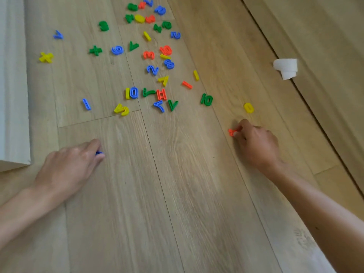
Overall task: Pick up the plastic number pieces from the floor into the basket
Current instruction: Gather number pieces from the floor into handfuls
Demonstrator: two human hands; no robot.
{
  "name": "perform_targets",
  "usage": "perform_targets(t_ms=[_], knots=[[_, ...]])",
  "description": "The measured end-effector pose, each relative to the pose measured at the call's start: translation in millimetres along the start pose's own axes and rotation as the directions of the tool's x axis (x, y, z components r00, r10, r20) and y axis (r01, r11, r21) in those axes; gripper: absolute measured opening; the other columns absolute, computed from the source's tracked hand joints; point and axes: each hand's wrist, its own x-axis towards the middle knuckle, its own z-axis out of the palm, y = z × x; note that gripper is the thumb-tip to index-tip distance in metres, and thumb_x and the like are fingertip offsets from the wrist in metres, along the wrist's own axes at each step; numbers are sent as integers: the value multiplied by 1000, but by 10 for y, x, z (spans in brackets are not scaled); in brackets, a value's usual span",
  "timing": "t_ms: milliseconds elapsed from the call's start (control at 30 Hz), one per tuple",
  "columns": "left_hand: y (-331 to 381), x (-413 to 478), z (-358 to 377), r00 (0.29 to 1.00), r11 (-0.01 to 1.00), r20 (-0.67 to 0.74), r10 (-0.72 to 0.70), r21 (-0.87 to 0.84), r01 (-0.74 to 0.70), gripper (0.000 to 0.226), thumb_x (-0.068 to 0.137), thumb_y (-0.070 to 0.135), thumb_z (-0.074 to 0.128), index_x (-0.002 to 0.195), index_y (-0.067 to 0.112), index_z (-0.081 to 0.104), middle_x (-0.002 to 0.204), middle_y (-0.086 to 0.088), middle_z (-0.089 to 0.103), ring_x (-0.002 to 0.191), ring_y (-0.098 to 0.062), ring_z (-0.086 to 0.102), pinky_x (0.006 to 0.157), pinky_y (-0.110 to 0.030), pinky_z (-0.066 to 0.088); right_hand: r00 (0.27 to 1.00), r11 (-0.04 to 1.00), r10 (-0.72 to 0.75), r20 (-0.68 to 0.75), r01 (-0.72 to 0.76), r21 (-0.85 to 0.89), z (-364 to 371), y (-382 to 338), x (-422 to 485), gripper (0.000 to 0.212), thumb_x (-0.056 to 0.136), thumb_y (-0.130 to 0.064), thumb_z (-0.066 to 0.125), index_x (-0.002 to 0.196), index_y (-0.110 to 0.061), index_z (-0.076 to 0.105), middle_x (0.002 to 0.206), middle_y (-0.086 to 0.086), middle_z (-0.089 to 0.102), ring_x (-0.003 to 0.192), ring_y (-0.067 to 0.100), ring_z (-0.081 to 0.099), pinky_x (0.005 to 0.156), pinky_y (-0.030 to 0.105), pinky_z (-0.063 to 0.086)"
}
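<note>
Several coloured plastic number pieces lie scattered on the wooden floor [177,194], most of them in the upper middle of the view. My right hand [258,143] pinches an orange piece [232,132] down at floor level on the right. Just beyond it lie a yellow 0 [248,107] and a green 10 [206,99]. My left hand [69,168] rests low on the left with its fingers closed over a small blue piece [99,153], mostly hidden. A blue 1 [86,104] and a yellow 5 [121,109] lie beyond that hand. No basket is in view.
A pale wooden panel [13,95] stands along the left edge. A white plastic door stop [286,68] sits at the right by a dark floor seam that runs diagonally. Bare floor lies between and below my hands.
</note>
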Motion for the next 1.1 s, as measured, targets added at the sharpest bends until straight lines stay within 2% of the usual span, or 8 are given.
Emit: perform_targets(t_ms=[133, 233, 367, 533, 700, 867, 1000, 1100], knots=[[88, 89, -96, 997, 897, -44, -68, -439, 42, 23, 98, 40, 45, 81, 25, 48, 63, 7, 57, 54, -9, 52, 53, -27, 44, 992, 992, -123, -1, 123, -5, -1, 13, 20, 17, 101, -37, 44, 103, -22, 49, 93, 6, 70, 74, 37, 65, 59, 38, 48], [318, 198, -203, 943, 195, 266, -198, -933, 304, 25, 101, 28, 45, 78, 19, 50, 61, 6, 48, 49, -13, 38, 41, -20, 28, 990, 990, -138, -14, 138, 34, 14, 12, 35, 20, 100, -40, 47, 95, -21, 45, 82, 8, 68, 66, 36, 63, 54, 35, 39], [541, 275, -277, 862, -441, 498, 93, -756, 484, 20, 99, 29, 38, 87, 19, 51, 67, -2, 41, 51, -11, 32, 36, -19, 23, 991, 963, -135, 21, 126, 239, 59, -4, 12, 24, 100, -41, 46, 89, -21, 42, 64, -2, 57, 54, 25, 49, 51, 35, 34], [765, 467, -291, 869, -543, 416, 269, -680, 494, 27, 95, 30, 33, 83, 14, 53, 70, -5, 45, 53, -12, 35, 38, -21, 23, 936, 63, 170, 309, -324, 944, -90, -71, 27, 28, 100, -27, 47, 72, -24, 51, 61, -1, 39, 41, 11, 32, 43, 23, 26], [1074, 734, -278, 846, -492, 433, 310, -689, 533, 38, 95, 48, 40, 77, 17, 52, 71, -2, 52, 53, -11, 40, 36, -17, 31, 912, -429, 99, 397, -321, 844, -163, -72, 107, 24, 98, -21, 36, 77, -19, 46, 60, 6, 53, 30, 5, 23, 34, 16, 19], [1373, 1057, -344, 851, -155, 466, 241, -847, 508, 30, 95, 39, 52, 73, 18, 53, 68, -1, 54, 47, -8, 39, 36, -16, 25, 915, -446, 108, 388, -304, 842, -174, 17, 213, 24, 94, -9, 35, 77, -21, 47, 60, 2, 54, 33, 5, 28, 37, 18, 21], [1620, 1393, -387, 967, 581, 171, 191, -813, 29, 29, 96, 33, 56, 74, 14, 57, 61, 4, 52, 51, -8, 47, 50, -23, 37, 941, 344, 315, 125, -236, 909, -224, 127, 352, 25, 91, -11, 42, 90, -24, 63, 55, -3, 48, 48, 12, 41, 42, 23, 29], [1855, 1648, -375, 944, 893, 1, 331, -325, -313, 30, 96, 43, 49, 106, 16, 55, 80, -6, 63, 79, -28, 64, 60, -34, 38, 975, 890, 180, -126, -107, 442, -233, 213, 466, 22, 92, -19, 40, 100, -24, 59, 53, -4, 49, 51, 20, 46, 51, 31, 34]])
